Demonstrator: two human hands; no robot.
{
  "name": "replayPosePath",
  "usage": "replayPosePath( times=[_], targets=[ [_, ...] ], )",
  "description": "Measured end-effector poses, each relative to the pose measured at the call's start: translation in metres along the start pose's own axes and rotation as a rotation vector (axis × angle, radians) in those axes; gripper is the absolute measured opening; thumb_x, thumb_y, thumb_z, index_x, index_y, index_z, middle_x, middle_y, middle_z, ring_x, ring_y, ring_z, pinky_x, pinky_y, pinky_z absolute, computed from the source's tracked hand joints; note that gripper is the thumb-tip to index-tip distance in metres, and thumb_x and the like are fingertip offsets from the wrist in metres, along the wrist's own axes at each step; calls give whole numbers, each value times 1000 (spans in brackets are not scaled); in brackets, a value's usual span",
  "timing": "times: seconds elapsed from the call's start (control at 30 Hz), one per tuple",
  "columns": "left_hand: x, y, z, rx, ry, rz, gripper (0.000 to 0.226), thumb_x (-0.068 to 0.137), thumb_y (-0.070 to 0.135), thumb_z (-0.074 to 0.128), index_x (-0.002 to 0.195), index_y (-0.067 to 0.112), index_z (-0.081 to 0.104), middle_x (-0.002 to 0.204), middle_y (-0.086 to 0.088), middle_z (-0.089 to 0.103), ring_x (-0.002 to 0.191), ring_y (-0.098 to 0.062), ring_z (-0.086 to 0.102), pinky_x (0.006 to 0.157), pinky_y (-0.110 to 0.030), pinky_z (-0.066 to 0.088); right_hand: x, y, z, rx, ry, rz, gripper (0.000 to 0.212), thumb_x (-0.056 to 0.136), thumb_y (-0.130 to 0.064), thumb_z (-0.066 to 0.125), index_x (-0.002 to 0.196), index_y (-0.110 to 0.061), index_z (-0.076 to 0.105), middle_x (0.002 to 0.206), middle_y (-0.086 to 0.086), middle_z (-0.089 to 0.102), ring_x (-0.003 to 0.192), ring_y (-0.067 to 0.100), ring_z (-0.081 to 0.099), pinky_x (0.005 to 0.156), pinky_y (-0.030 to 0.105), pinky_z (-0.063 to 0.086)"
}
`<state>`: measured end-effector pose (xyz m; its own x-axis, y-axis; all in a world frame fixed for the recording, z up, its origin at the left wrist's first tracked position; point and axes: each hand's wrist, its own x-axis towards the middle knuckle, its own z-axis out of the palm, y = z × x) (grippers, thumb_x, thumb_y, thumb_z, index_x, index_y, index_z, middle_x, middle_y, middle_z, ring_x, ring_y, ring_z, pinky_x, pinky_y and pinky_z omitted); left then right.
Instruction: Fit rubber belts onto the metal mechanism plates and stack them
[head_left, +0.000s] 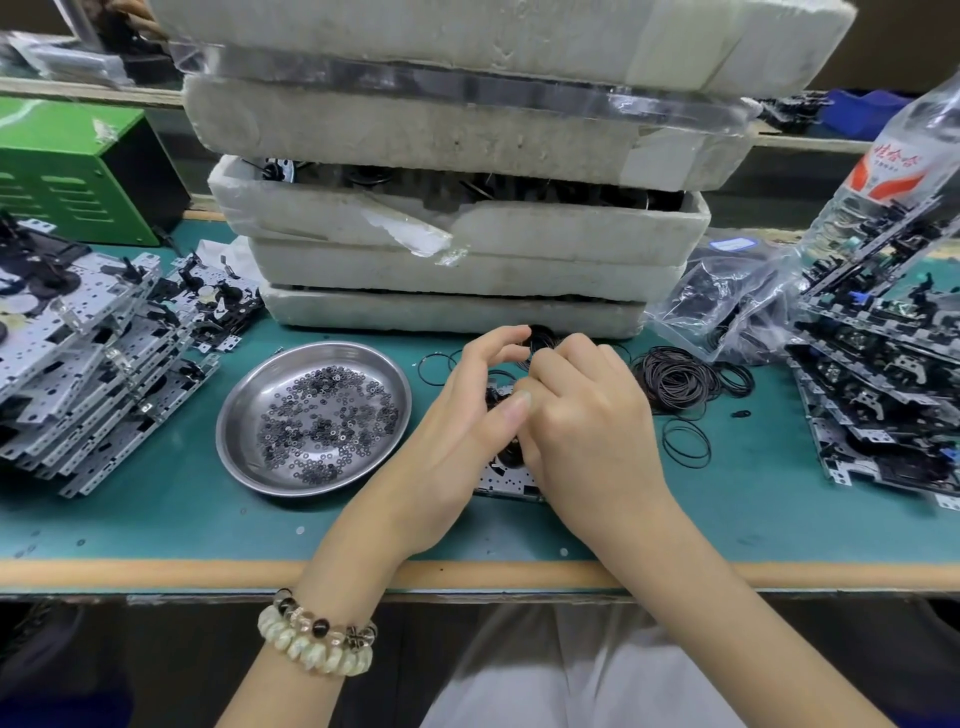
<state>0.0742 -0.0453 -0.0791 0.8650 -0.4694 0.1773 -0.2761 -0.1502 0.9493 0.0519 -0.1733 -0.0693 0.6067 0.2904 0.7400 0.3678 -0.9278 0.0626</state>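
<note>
A metal mechanism plate (500, 481) lies on the green mat at the centre, mostly hidden under both hands. My left hand (462, 421) arches over it, thumb pressed on its top and fingers curled round its far side. My right hand (587, 415) lies beside it with curled fingers that pinch a black rubber belt (541, 333) at the plate's far end. A pile of loose rubber belts (675, 382) sits just right of the hands. Stacked mechanism plates stand at the left (78, 364) and at the right (883, 395).
A steel dish (244, 415) with several small washers sits left of the hands. Stacked foam trays (467, 239) rise right behind. A plastic bag of belts (727, 306), a water bottle (893, 171) and a green box (62, 171) stand further back. Single belts (685, 444) lie on the mat.
</note>
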Motion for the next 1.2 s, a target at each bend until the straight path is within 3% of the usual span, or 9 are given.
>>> replayPosePath(
  times=[0.2, 0.33, 0.43, 0.63, 0.77, 0.87, 0.97, 1.1, 1.2],
  targets=[
    [-3, -8, -2, 7, 7, 5, 60, 82, 70, 40, 132, 36, 36, 141, 2, 47, 139, -15, 42, 117, -48, 32, 3, 6, -5, 127, -71, -22, 27, 57, 16, 75, 51, -2, 56, 58, 11, 53, 57, 28, 51, 50, 34, 43],
    [-6, -11, -3, 13, 12, -5, 53, 86, 63, 34, 136, 46, 33, 143, 12, 47, 139, -7, 41, 117, -42, 32, 3, 5, -5, 128, -84, -28, 28, 55, 17, 75, 50, -2, 55, 57, 11, 54, 57, 27, 51, 49, 32, 42],
    [-6, -8, -3, 7, 7, -11, 52, 84, 62, 34, 133, 44, 35, 140, 12, 47, 137, -9, 43, 117, -43, 33, 2, 6, -6, 149, -105, -12, 25, 59, 14, 75, 51, -1, 57, 59, 11, 54, 58, 27, 51, 49, 32, 42],
    [-2, 2, 0, 2, -9, -20, 59, 72, 63, 32, 124, 34, 36, 135, 1, 49, 132, -14, 45, 118, -42, 31, 9, 12, -18, 291, -390, 357, 8, 80, -21, 71, 74, -21, 77, 80, -4, 66, 85, 24, 45, 68, 36, 44],
    [-1, 11, 3, -8, -6, -25, 60, 69, 59, 35, 120, 28, 35, 135, -7, 48, 132, -18, 44, 118, -40, 31, 10, 4, -18, 178, -350, 390, 9, 77, -19, 70, 79, -17, 79, 86, -2, 65, 89, 25, 43, 70, 34, 39],
    [1, 15, 4, 12, -4, -50, 47, 77, 43, 39, 120, 24, 33, 132, -7, 47, 127, -15, 44, 117, -40, 31, 13, -3, -18, 42, -386, 379, 17, 78, -21, 66, 87, -12, 78, 91, 1, 65, 94, 29, 44, 77, 40, 40],
    [1, 17, 4, 36, -2, -43, 64, 73, 61, 50, 121, 23, 32, 131, -6, 46, 125, -12, 44, 117, -38, 32, 17, -8, -20, -30, -454, 375, 24, 83, -24, 59, 97, -14, 76, 98, 1, 64, 99, 28, 42, 79, 37, 35],
    [-1, 15, 4, 31, 10, -59, 39, 81, 29, 33, 120, 25, 33, 134, -7, 46, 134, -18, 41, 119, -41, 28, 20, -10, -20, -48, -529, 364, 29, 86, -27, 52, 105, -18, 72, 107, -2, 60, 102, 25, 35, 77, 32, 26],
    [-1, 13, 6, 81, 35, -49, 30, 93, 13, 35, 117, 31, 35, 132, -1, 46, 141, -18, 37, 118, -28, 28, 22, -8, -20, -40, -547, 365, 30, 85, -25, 51, 103, -17, 73, 107, -1, 59, 101, 25, 34, 78, 33, 26]
  ],
)
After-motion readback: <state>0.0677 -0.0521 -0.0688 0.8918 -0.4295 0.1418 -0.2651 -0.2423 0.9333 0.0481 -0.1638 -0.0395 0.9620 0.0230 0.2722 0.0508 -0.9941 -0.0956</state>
